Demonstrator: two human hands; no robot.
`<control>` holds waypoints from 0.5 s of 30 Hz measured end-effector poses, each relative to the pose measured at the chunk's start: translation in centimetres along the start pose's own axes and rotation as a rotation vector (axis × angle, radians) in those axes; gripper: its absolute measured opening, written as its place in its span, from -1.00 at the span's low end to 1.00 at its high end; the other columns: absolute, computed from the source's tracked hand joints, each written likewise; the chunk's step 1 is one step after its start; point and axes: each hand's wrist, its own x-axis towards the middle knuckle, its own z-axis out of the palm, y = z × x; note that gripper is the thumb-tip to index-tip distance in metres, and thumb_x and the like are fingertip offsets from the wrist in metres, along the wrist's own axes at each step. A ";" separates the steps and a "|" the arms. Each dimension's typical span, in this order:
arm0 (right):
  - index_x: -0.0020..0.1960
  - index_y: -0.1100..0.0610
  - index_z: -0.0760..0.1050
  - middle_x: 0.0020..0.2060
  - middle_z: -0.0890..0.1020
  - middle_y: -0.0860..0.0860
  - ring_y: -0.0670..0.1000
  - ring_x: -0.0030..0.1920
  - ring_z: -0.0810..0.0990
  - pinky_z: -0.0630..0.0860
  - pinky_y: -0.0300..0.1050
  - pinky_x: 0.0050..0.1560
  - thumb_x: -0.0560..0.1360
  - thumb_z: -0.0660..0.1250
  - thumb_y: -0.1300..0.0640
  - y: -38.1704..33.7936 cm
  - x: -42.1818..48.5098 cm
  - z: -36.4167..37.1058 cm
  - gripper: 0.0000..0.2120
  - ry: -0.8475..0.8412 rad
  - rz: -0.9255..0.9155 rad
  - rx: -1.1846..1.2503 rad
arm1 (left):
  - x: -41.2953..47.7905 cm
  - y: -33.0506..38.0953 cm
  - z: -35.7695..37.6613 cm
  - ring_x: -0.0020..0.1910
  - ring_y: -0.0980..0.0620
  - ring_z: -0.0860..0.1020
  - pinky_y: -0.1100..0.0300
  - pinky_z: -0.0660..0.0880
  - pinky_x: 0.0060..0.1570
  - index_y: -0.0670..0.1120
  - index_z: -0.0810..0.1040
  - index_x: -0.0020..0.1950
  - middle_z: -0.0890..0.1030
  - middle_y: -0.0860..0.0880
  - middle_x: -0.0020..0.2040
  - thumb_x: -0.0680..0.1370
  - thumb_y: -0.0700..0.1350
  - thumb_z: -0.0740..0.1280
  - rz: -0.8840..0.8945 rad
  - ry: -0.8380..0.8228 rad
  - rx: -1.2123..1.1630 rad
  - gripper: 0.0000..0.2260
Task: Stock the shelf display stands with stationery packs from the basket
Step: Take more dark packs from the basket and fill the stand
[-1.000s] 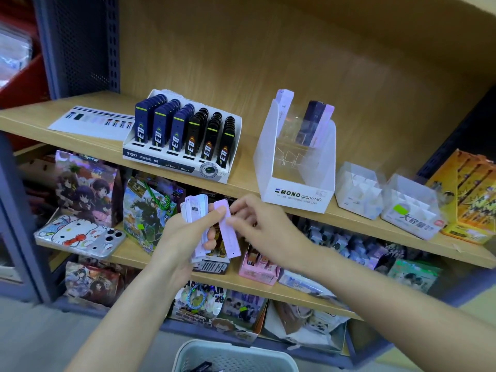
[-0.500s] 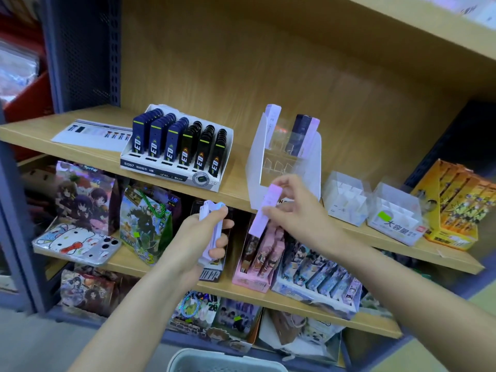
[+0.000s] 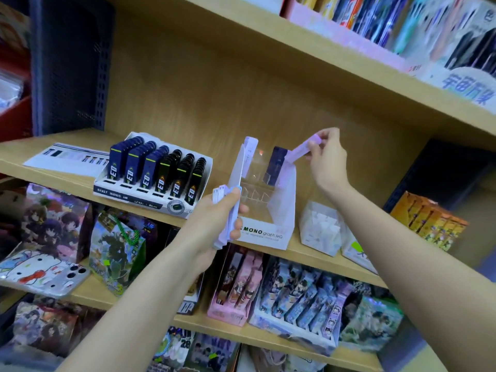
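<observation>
Fingers (image 3: 317,150) pinching slim lilac pack (image 3: 299,150), tilted above white stand (image 3: 284,200)

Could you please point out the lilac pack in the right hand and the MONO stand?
lilac pack (image 3: 302,149): head view, middle of its body.
MONO stand (image 3: 285,205): head view, right side wall.

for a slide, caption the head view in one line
Right hand pinches a slim lilac pack over the white MONO display stand; left hand grips a bundle of pale lilac packs.
</observation>
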 end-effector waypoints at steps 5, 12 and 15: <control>-0.01 0.16 0.48 -0.07 0.57 0.12 0.09 -0.10 0.52 0.39 -0.18 -0.09 0.52 0.25 0.30 0.9 1.9 0.8 -0.90 -0.148 -0.046 -0.220 | 1.2 0.1 0.0 -0.61 0.14 0.37 0.33 0.33 -0.60 -0.28 0.47 0.19 0.50 -0.03 -0.40 0.64 -0.21 0.17 -0.005 0.024 0.008 -0.80; 0.08 0.16 0.55 0.02 0.57 0.15 0.07 -0.08 0.56 0.52 -0.02 0.06 0.44 0.39 0.31 2.7 2.3 1.8 -0.77 -0.214 -0.037 -0.350 | 1.7 -0.1 -0.5 -0.44 0.13 0.57 0.31 0.48 -0.47 -0.19 0.55 0.12 0.68 -0.03 -0.09 0.61 -0.18 0.24 0.016 -0.054 -0.030 -0.84; 0.24 0.18 0.46 0.14 0.50 0.13 0.07 0.00 0.55 0.49 -0.01 0.09 0.51 0.33 0.26 2.7 1.5 2.2 -0.70 -0.174 -0.042 -0.398 | 1.7 -0.3 -0.5 -0.40 0.08 0.61 0.28 0.54 -0.42 -0.18 0.54 0.17 0.68 -0.02 -0.05 0.60 -0.17 0.25 0.029 -0.063 0.010 -0.82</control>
